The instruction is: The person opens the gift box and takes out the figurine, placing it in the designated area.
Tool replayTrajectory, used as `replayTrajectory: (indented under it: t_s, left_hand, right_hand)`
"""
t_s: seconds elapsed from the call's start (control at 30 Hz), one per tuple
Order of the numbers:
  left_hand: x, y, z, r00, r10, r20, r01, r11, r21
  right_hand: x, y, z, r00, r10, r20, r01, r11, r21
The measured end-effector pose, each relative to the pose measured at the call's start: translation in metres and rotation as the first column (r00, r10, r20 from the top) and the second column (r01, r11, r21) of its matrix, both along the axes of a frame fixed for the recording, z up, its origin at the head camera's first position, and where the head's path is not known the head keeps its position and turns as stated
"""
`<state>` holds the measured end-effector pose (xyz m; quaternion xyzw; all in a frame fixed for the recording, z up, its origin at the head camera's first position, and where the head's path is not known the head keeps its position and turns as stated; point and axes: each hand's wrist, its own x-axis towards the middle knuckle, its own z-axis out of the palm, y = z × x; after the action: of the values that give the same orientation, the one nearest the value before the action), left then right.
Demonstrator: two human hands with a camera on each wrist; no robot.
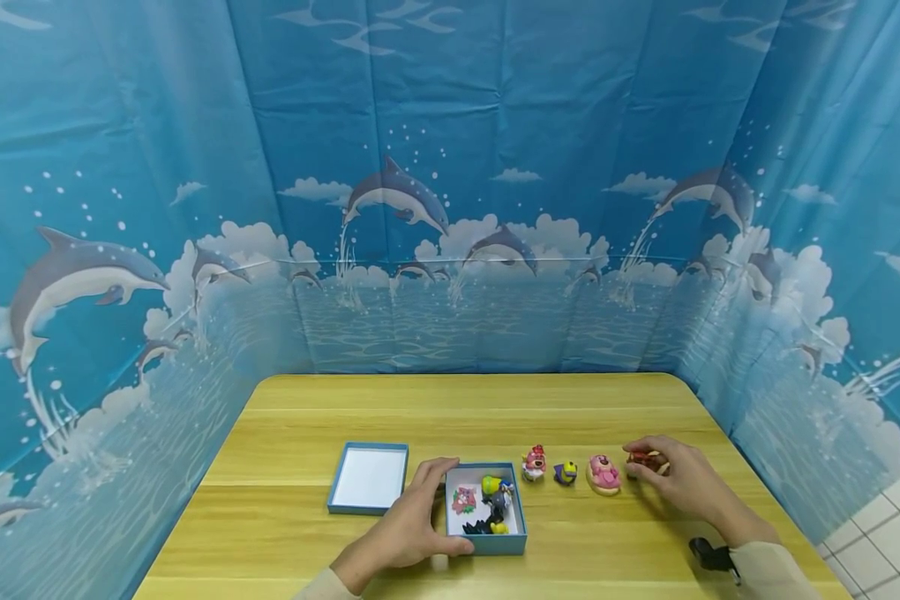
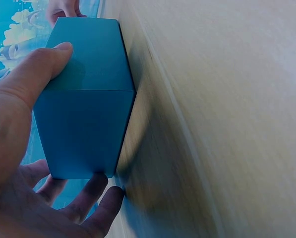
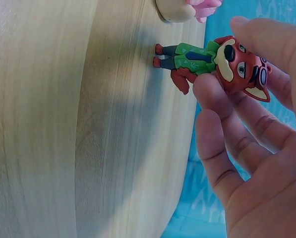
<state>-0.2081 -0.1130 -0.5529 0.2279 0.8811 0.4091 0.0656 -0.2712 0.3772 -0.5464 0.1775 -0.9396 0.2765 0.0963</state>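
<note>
My left hand (image 1: 418, 518) grips a small blue box (image 1: 487, 545) from its left side, thumb on the near wall and fingers toward the far corner. In the left wrist view the thumb presses one wall of the box (image 2: 86, 131). Several small figures lie inside, among them a pink one (image 1: 463, 500) and a black spiky one (image 1: 478, 527). At the right, my right hand (image 1: 682, 477) holds a fox figurine (image 3: 200, 57) by its head between thumb and fingers. The fox wears a green shirt and blue tie; its feet point toward the tabletop.
Left of the box lies a blue-rimmed lid (image 1: 367, 477), white inside up. Between box and right hand stand a pink figure with a red top (image 1: 534, 463), a purple-and-yellow figure (image 1: 566, 473) and a pink figure on a cream base (image 1: 604, 475). A dolphin-print curtain (image 1: 495, 317) borders the wooden table (image 1: 270, 533).
</note>
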Motion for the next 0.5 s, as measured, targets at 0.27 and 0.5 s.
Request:
replayTrajectory:
  t_s: [0.27, 0.5]
  left_hand:
    - [0.0006, -0.0004, 0.0008, 1.0, -0.001, 0.012, 0.001, 1.0, 0.001]
    - [0.0011, -0.0002, 0.0015, 1.0, 0.0, 0.005, 0.0, 1.0, -0.004]
  right_hand:
    - [0.0006, -0.0002, -0.0013, 1.0, -0.001, 0.005, 0.001, 1.0, 0.008]
    - [0.0007, -0.0007, -0.0008, 1.0, -0.005, 0.012, 0.005, 1.0, 0.016]
